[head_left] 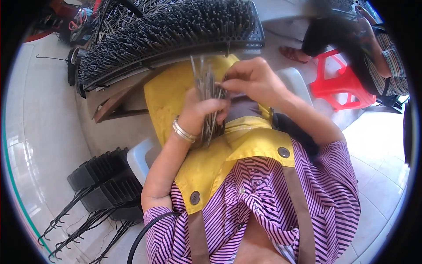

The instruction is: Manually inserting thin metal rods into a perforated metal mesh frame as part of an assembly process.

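Note:
My left hand is closed around a bundle of thin grey metal rods, which stick up above and hang below the fist. A silver bangle sits on that wrist. My right hand reaches in from the right and pinches the upper ends of the rods with its fingertips. Both hands hover over a yellow apron on my lap. Just beyond them stands a black perforated tray packed with several upright rods.
Black stacked trays and wire hooks lie on the tiled floor at the left. A wooden bench frame carries the tray. At the upper right another person sits by a red plastic stool.

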Demonstrator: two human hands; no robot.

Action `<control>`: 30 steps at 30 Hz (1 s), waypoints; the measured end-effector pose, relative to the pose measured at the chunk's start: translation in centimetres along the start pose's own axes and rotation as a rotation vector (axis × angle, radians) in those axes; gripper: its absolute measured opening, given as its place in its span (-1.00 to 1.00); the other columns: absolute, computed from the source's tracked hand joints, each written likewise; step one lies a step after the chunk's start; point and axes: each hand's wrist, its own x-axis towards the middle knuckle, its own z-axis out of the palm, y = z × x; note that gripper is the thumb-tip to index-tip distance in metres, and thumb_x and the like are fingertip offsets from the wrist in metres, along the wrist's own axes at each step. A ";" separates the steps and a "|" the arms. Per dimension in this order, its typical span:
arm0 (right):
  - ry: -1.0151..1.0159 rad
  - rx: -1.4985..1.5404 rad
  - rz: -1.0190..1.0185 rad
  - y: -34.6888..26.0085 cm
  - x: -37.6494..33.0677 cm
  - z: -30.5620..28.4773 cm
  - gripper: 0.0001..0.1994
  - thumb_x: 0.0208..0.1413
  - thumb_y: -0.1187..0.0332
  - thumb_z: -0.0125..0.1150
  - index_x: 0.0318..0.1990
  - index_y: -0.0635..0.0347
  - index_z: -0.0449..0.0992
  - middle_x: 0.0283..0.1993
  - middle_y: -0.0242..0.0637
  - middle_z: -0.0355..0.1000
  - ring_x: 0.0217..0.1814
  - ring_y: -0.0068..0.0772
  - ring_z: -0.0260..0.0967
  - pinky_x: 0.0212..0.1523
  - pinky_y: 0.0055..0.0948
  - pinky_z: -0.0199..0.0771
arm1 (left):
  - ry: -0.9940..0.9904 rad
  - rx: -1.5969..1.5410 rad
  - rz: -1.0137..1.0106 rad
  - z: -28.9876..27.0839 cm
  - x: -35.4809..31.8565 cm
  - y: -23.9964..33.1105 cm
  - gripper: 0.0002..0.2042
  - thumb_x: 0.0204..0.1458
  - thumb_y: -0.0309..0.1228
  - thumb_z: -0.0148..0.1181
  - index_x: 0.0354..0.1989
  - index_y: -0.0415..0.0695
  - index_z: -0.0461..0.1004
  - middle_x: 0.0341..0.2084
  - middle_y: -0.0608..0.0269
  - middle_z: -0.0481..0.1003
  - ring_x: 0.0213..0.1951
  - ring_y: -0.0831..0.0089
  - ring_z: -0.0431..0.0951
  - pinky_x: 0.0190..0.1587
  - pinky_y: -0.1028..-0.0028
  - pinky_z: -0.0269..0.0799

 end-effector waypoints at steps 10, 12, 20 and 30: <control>0.090 0.323 -0.038 -0.5 -0.5 0.0 -0.89 -0.11 0.46 0.17 -0.47 0.33 0.40 -0.57 -0.35 0.38 -0.61 -0.69 0.27 -0.62 -0.70 0.30 | 0.017 0.002 0.026 -0.6 -0.6 0.1 -0.73 -0.22 -0.55 0.12 -0.28 -0.25 0.32 -0.61 0.04 0.39 -0.70 0.40 0.34 -0.65 0.49 0.26; 0.030 0.343 -0.025 -0.9 0.0 -0.2 -0.91 -0.12 0.50 0.16 -0.50 0.33 0.40 -0.58 -0.33 0.39 -0.63 -0.67 0.29 -0.65 -0.69 0.29 | 0.010 0.005 0.011 -1.0 -0.6 0.1 -0.74 -0.22 -0.55 0.10 -0.27 -0.25 0.32 -0.62 0.06 0.37 -0.71 0.42 0.33 -0.66 0.50 0.24; 0.022 0.683 -0.197 -8.9 -0.5 -2.3 -0.87 -0.17 0.57 0.17 -0.42 0.45 0.41 -0.56 -0.15 0.41 -0.56 -0.40 0.43 -0.52 -0.56 0.49 | -0.001 -0.283 -0.108 -1.6 0.2 0.2 -0.75 -0.22 -0.53 0.08 -0.31 -0.30 0.30 -0.59 0.13 0.34 -0.68 0.45 0.30 -0.63 0.54 0.20; -1.243 1.232 -0.200 -17.3 -6.1 9.5 -0.89 -0.31 0.56 0.24 -0.52 0.28 0.48 -0.61 -0.38 0.37 -0.61 -0.57 0.25 -0.65 -0.56 0.24 | 0.049 -0.248 -0.128 -3.3 -1.1 -0.8 -0.74 -0.23 -0.52 0.10 -0.28 -0.10 0.33 -0.61 0.21 0.31 -0.66 0.45 0.26 -0.57 0.50 0.18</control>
